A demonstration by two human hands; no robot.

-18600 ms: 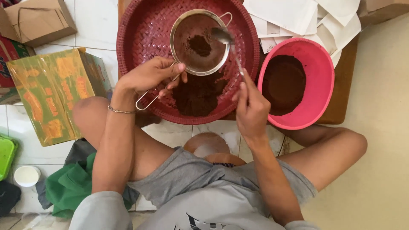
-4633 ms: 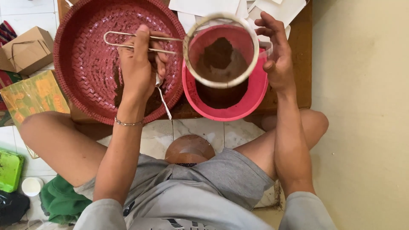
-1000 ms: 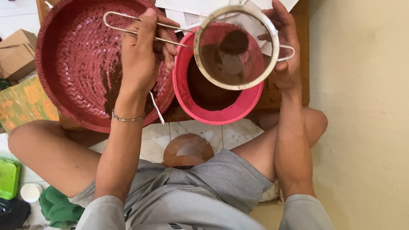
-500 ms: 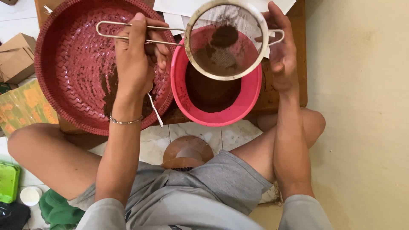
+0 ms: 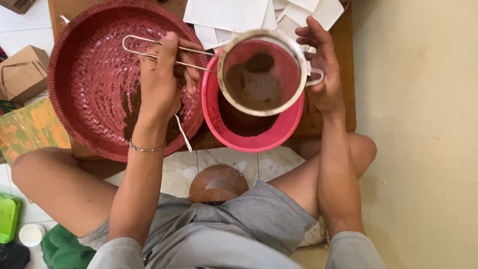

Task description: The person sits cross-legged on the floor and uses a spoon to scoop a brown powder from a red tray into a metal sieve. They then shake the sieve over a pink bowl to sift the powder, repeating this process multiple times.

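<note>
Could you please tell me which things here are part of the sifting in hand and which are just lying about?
In use:
left hand gripping the wire handle of the metal sieve
right hand at the sieve's rim
pink bowl under the sieve
red woven tray

Lying about:
white papers
cardboard box
green container

Sieve (image 5: pixel 262 72) hides pink bowl's (image 5: pixel 254 140) contents, prob. brown powder.

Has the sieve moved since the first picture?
Yes. The sieve went from above the red basket rightward, over the pink bowl.
</note>
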